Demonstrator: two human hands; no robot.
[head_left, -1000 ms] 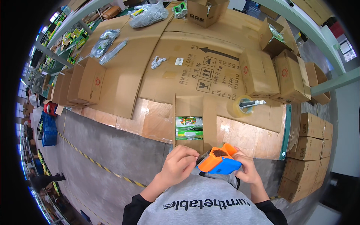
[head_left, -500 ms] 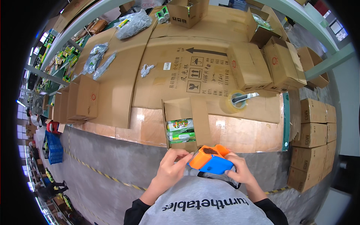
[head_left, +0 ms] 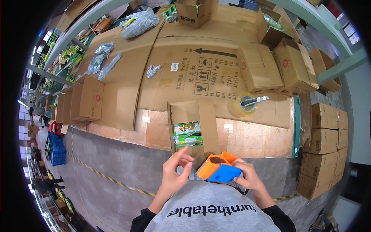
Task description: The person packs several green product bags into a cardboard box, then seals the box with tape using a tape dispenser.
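In my right hand [head_left: 249, 174] is an orange and blue tape dispenser [head_left: 219, 168], gripped at its right side with the fingers wrapped round it. My left hand [head_left: 176, 170] is open and holds nothing; its index finger points up and its thumb stands apart, just left of the dispenser. Beyond the hands, at the table's near edge, stands an open cardboard box [head_left: 208, 127] with its flaps up. Green-and-white packages [head_left: 187, 133] in clear wrap lie inside it.
A utility knife [head_left: 255, 101] rests across a clear tape roll [head_left: 240, 110] on the cardboard-covered table. Closed cartons [head_left: 259, 71] stand at the right, open boxes [head_left: 87, 98] at the left. White string [head_left: 153, 71] and plastic bags [head_left: 141, 24] lie farther back. Stacked cartons [head_left: 322, 162] stand right on the floor.
My left hand has come away from the left end of the tape dispenser and opened, its index finger now raised. The right hand keeps its grip on the dispenser.
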